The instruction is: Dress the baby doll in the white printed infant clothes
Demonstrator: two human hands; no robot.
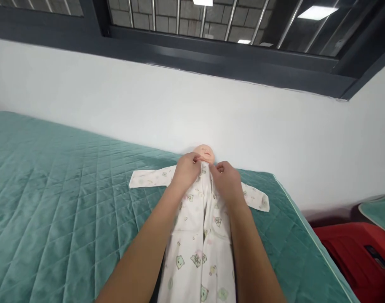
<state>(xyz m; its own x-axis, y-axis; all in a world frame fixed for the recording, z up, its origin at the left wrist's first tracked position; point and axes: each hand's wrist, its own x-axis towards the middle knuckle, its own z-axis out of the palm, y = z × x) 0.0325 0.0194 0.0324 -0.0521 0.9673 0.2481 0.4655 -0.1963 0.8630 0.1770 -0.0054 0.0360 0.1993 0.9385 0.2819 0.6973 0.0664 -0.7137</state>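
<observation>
A baby doll point(205, 152) lies face up near the wall, dressed in a white romper point(192, 252) printed with small animals. Both sleeves stretch out sideways, and the front opening runs down the middle with its edges slightly apart lower down. My left hand point(188, 169) pinches the collar on the left side, just under the doll's chin. On the other side of the neck, my right hand point(225, 179) pinches the opposite collar edge. Whatever fastening may sit between my fingertips is hidden. My forearms cover parts of the romper's sides.
Beneath the doll spreads a green quilted cover point(85, 210) on a bed. Behind it rises a white wall point(148, 101) below a dark window frame point(180, 52) with metal bars. A red plastic object point(356, 252) stands beyond the bed's right edge.
</observation>
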